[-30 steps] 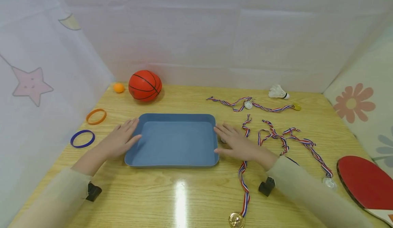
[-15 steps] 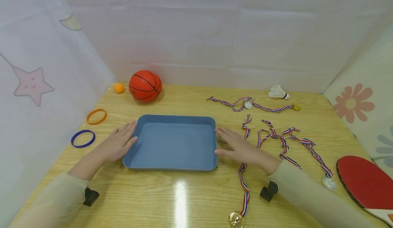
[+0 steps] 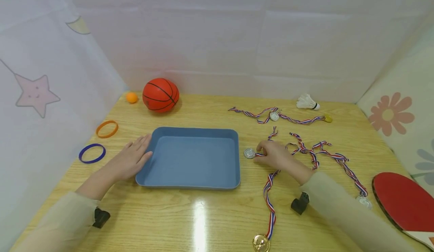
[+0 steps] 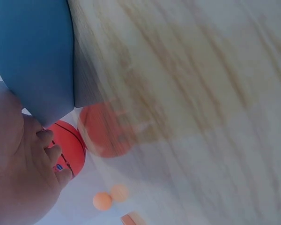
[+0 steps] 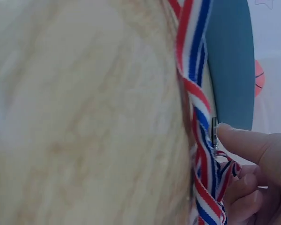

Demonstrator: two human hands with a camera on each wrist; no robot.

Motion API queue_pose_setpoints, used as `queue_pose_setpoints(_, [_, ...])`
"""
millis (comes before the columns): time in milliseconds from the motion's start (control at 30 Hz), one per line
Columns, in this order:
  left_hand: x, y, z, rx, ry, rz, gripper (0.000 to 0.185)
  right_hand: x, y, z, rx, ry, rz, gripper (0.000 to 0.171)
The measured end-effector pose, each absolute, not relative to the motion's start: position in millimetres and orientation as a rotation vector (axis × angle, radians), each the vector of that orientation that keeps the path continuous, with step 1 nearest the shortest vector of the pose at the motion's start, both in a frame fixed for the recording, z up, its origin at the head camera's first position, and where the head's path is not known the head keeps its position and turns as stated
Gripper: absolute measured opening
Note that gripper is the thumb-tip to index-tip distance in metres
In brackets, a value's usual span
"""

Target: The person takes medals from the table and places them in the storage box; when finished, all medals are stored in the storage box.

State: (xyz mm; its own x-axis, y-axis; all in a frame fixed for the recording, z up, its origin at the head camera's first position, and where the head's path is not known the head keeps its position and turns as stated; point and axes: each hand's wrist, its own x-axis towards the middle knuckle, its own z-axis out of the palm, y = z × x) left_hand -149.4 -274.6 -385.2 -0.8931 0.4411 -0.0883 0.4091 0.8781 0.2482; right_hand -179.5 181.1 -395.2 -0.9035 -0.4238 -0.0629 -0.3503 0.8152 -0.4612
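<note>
The right hand [image 3: 275, 157] lay on the light wooden table [image 3: 203, 218] just right of the shallow blue plastic tray [image 3: 190, 158], its curled fingers [image 5: 241, 143] pinching the striped ribbon beside the silver medal [image 3: 249, 153]. The left hand [image 3: 130, 161] rested with straight fingers against the tray's left rim.

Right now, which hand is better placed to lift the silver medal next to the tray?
Right. The right hand already has its fingers curled at the ribbon beside the silver medal. The left hand rests flat against the far side of the blue tray.
</note>
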Motion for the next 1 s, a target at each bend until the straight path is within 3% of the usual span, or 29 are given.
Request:
queue_pose_setpoints(133, [-149,-274,-384,0.647,2.899,0.341,0.061,-182,182,-400,-0.647,2.863,-0.631,0.012])
queue_pose_setpoints(267, [-150,-273,-384,0.634,2.890,0.341,0.061,-182,183,-398,-0.667,2.855,-0.637,0.006])
queue_pose_setpoints(633, [-150,-273,-382,0.653,2.884,0.355,0.061,-194,199,-389,-0.565,2.508,-1.212,0.010])
queue_pose_setpoints(800, [-149,-273,-382,0.650,2.886,0.352,0.061,-197,204,-385,-0.433,2.505,-1.276,0.025])
queue_pose_setpoints(1000, [-149,-273,-382,0.650,2.882,0.349,0.060,-198,208,-381,-0.334,2.523,-1.312,0.023])
